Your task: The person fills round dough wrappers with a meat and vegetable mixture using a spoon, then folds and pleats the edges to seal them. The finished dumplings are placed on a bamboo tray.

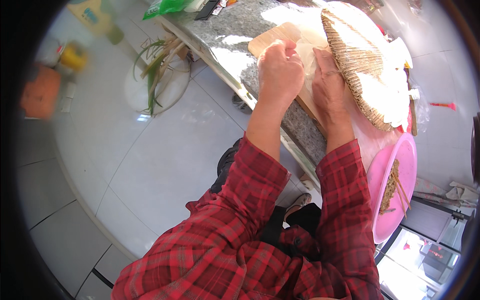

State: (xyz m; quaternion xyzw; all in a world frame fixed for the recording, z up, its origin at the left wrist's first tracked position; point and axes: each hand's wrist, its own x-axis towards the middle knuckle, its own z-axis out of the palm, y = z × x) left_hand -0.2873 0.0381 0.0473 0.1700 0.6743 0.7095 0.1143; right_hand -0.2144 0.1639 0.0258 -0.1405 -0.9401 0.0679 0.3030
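Note:
My left hand point(281, 73) is curled into a fist against the edge of a thin pale sheet of dough point(309, 62); its fingertips are hidden from me. Opposite it, my right hand point(329, 82) rests along the dough's other side with its fingers stretched forward, and what lies under the palm cannot be seen. Beneath both hands is a wooden cutting board point(260, 41), set at the edge of a grey stone counter point(245, 71). Close beside my right hand stands a round tray of woven stalks point(354, 63), with white pieces, too glaring to make out, on it.
A pink basin point(408, 161) holding brown filling point(388, 191) and chopsticks point(401, 191) stands near my right forearm. A green plastic bag point(165, 7) and a dark phone-like object point(207, 9) lie at the counter's far end. Leafy stalks point(153, 78) are on the left below the counter.

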